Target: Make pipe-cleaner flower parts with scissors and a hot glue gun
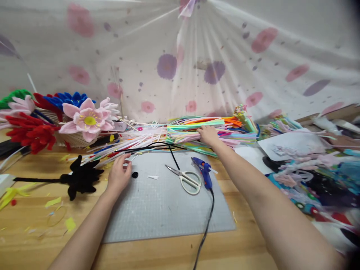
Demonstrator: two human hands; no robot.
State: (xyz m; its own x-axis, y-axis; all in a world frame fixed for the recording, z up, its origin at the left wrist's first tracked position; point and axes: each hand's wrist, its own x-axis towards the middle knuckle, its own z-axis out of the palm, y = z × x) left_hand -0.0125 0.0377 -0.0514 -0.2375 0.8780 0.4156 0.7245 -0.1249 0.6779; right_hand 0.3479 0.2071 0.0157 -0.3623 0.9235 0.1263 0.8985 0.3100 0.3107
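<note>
My right hand (208,135) reaches to the back of the table, its bent fingers closed on the heap of coloured pipe cleaners (194,125); the fingertips are partly hidden among the stems. At the left edge of the grey cutting mat (168,217), my left hand (120,173) rests with loosely curled fingers apart and nothing visible in them. Close to it lie a small black disc (135,174) and several black pipe cleaners (152,145). Scissors with pale handles (189,181) and a blue glue gun (203,170) lie on the mat, beside a small white piece (153,177).
A black fuzzy flower (81,179) lies at the left, below finished flowers, including a pink one (89,119). Yellow scraps (70,224) litter the wood. The glue gun's cord (207,225) runs to the front edge. Mixed craft materials (317,176) crowd the right, before a flowered plastic curtain (146,56).
</note>
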